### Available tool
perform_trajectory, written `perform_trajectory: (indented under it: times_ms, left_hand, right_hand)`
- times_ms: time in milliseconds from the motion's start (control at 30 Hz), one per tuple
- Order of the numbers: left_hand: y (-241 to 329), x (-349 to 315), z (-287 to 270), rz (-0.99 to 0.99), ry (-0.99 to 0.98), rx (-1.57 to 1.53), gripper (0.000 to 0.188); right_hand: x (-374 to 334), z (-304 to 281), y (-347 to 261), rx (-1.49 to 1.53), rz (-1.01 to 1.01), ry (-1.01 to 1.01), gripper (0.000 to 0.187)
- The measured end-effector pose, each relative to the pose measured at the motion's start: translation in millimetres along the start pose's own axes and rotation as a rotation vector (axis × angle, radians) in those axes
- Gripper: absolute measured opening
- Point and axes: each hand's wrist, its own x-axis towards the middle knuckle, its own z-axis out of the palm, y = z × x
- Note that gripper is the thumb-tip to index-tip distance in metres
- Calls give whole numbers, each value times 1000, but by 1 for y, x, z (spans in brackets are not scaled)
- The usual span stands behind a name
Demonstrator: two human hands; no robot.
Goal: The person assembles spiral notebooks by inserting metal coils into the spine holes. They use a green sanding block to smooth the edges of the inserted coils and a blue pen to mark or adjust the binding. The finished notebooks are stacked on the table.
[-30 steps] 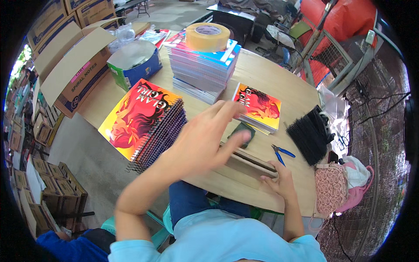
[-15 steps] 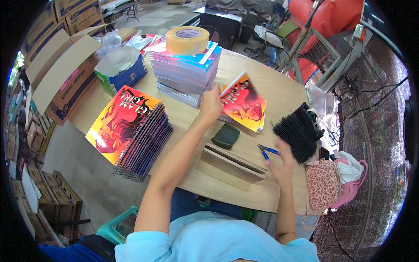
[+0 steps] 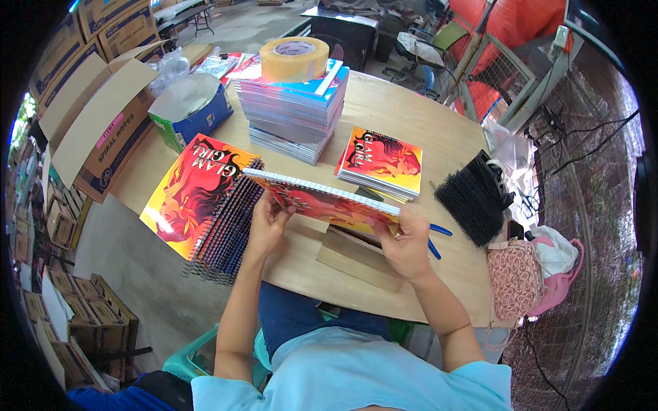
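Between my two hands I hold an unbound notebook (image 3: 322, 201) with a red and yellow cover, tilted so its white punched edge faces up. My left hand (image 3: 269, 222) grips its left end, thumb on the cover. My right hand (image 3: 406, 241) pinches the right end. Below it stands a grooved wooden block (image 3: 356, 259), partly covered by the notebook. Blue-handled pliers (image 3: 434, 248) lie beside my right hand, their jaws hidden. A small pile of matching notebooks (image 3: 382, 162) lies beyond, and a stack of spiral-bound notebooks (image 3: 199, 188) sits to the left.
Behind stands a tall notebook stack (image 3: 291, 109) topped by a tape roll (image 3: 294, 58). Black binding coils (image 3: 471, 202) lie at right, near a pink patterned bag (image 3: 514, 277). An open carton (image 3: 113, 140) and a blue-green box (image 3: 192, 113) are at left.
The notebook in my left hand has come off the small pile, toward me and above the wooden block. My right hand has moved left from beside the pliers and taken its other end.
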Motion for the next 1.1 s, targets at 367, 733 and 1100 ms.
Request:
perform_trajectory:
  times_ms: [367,733,1100]
  left_hand:
    - [-7,-4,-8,-96,3,-65,46]
    - [-30,-48,49,180,-255,314,63]
    - [18,-63,87,448,163,386,95]
  right_hand:
    - [-13,7,12,11,23,39,16]
    - [-116,-54,58,46,382,191,53]
    - [-37,-142,168,-1119,450,239,30]
